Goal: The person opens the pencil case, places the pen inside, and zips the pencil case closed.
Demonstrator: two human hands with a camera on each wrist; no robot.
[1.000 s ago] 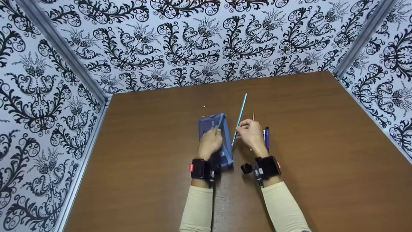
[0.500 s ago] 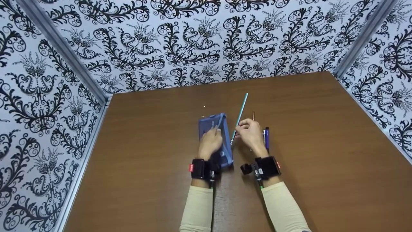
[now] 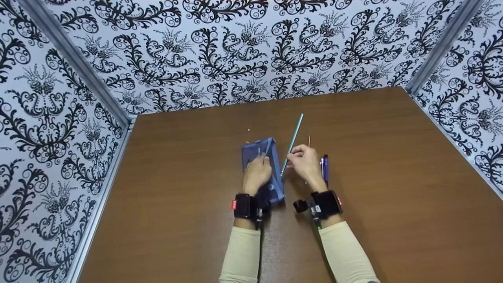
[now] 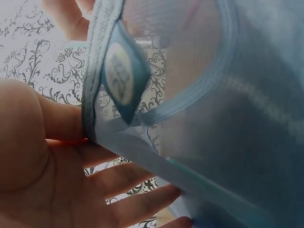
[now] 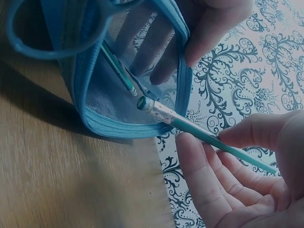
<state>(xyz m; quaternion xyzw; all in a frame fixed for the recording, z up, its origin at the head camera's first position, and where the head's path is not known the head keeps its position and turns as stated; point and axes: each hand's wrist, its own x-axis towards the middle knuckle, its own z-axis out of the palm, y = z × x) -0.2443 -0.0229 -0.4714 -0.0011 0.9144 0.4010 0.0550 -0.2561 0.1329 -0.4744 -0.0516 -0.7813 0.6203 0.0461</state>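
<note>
A blue mesh zip pouch (image 3: 251,151) lies on the table, with its zipped mouth held open toward the right. My left hand (image 3: 257,173) pinches the zip edge between thumb and fingers, the fingers spread behind the mesh. A teal pencil (image 3: 295,135) is pinched in my right hand (image 3: 306,163) near its eraser end. In the right wrist view that eraser end points into the pouch mouth (image 5: 111,130), at the rim. Another teal pencil (image 5: 116,69) shows inside the pouch. The pouch's far interior is partly hidden by my left hand.
Right of my right hand lie a blue pen (image 3: 325,169), a slim white pen (image 3: 322,163) and a thin brown stick (image 3: 309,140), partly covered. Tiny light specks lie behind the pouch. Patterned walls (image 3: 251,47) border the wooden table (image 3: 177,177).
The teal pencil's eraser end has shifted slightly left, toward the pouch mouth, and its far tip slightly right. My left hand and the pouch stay nearly still.
</note>
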